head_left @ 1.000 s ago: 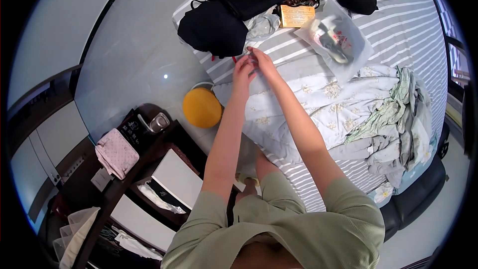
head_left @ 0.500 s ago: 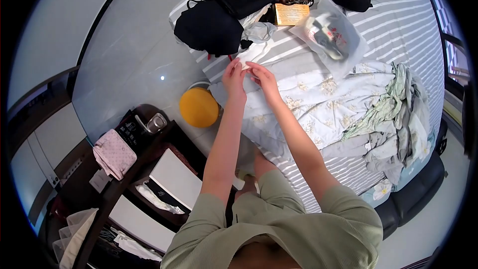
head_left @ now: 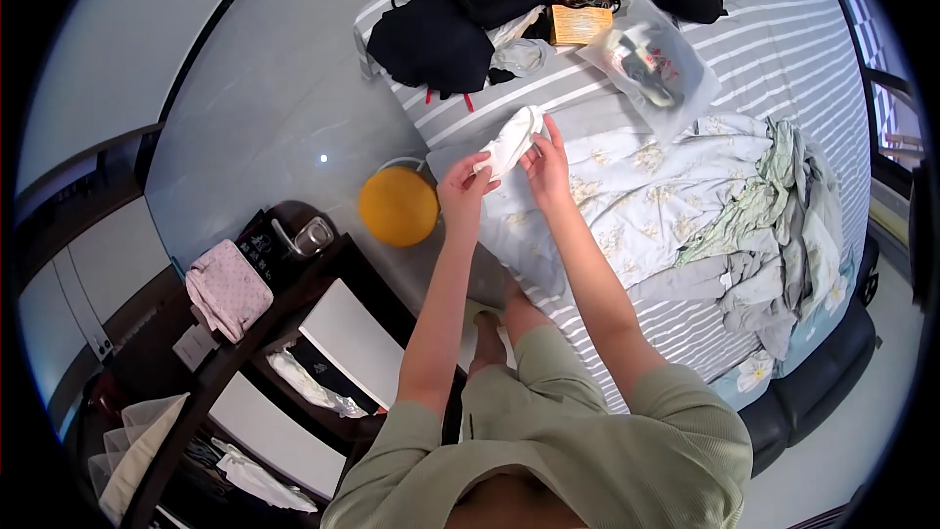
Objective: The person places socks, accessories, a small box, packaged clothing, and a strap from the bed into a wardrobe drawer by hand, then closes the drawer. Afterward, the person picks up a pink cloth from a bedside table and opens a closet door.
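Observation:
A small white cloth (head_left: 511, 144), long and narrow with folds, is stretched between my hands above the edge of the bed. My left hand (head_left: 464, 182) pinches its lower left end. At the upper right end, my right hand (head_left: 546, 165) grips it with thumb and fingers. Whether it is a sock or another small garment, I cannot tell. Just beyond my hands, a grey crumpled cloth (head_left: 525, 58) lies beside dark folded clothes (head_left: 431, 44). Below and to the right spreads a floral blanket (head_left: 627, 181).
A clear plastic bag (head_left: 654, 69) with things inside and a yellow-orange box (head_left: 582, 25) sit on the striped bed (head_left: 783, 49). A round yellow stool (head_left: 399, 208) stands on the floor to the left. Nearer is a dark cabinet with white drawers (head_left: 348, 343) pulled out.
My hands have drawn the white cloth back from the clothes pile toward me. They have moved farther apart, and the cloth is now spread out between them.

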A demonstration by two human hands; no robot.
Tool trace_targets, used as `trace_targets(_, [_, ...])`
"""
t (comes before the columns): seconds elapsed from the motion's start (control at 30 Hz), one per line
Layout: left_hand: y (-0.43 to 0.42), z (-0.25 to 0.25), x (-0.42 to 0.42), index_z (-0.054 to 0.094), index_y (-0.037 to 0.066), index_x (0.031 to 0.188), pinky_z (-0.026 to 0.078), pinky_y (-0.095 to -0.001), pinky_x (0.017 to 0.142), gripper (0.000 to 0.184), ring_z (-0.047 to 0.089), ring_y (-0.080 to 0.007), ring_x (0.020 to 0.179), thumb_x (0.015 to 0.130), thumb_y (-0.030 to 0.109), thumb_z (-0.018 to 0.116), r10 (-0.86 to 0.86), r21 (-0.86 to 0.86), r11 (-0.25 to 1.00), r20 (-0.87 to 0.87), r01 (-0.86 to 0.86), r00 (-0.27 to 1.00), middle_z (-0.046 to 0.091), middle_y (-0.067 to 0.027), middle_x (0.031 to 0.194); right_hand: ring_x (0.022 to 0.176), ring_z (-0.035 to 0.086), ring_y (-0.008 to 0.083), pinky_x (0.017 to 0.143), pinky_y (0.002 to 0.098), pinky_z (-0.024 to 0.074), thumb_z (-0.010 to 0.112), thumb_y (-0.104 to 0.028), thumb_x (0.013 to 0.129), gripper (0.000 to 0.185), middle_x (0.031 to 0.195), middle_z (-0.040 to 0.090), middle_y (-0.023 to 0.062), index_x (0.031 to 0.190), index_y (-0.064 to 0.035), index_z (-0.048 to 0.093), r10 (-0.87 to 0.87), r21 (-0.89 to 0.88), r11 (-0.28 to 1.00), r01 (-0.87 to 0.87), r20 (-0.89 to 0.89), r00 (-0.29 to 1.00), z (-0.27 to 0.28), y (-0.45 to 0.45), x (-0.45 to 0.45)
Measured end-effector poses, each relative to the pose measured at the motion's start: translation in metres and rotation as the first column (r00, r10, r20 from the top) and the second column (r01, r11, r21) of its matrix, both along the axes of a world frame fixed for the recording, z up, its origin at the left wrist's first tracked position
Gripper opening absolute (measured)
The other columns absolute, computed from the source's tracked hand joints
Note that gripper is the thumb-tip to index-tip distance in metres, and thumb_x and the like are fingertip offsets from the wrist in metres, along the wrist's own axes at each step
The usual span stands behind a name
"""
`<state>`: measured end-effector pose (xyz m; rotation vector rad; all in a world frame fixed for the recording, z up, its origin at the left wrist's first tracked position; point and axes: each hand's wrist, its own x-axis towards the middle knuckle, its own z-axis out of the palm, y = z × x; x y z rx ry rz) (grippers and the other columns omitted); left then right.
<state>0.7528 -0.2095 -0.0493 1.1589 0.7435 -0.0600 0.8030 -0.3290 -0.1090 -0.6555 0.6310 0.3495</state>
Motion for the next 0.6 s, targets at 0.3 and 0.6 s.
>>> trace_targets(0.3, [0.045,0.018,-0.047,0.057,-0.001,0.102,0.052,-0.0217,0.065,0.024,0.057,-0.0096,0.076,0.078,-0.005,0.053,0.079,0.147,0.986,0.030,-0.082,0.996,0.059,-0.0071,0.094,0.080,0.056,0.0084,0.063,0.0209,0.0470,0.052,-0.008,0.082,0.042,0.095,0.056,0.0037,0.122,-0.0087,0.040,-0.019,-0.054,0.998,0.021,0.037,0.999,0.035,0.020,-0.028])
trace_targets(0.6, [0.092,0.053,-0.100,0.056,0.001,0.105,0.049,-0.0208,0.067,0.029,0.056,-0.0096,0.081,0.077,-0.005,0.054,0.150,0.175,0.973,0.031,-0.153,0.988,0.058,-0.0054,0.096,0.081,0.057,0.0102,0.069,0.0231,0.0471,0.050,-0.013,0.085,0.017,0.092,0.058,0.0039,0.100,-0.0047,0.050,0.144,-0.095,0.986,-0.134,0.112,0.983,0.075,0.051,-0.068])
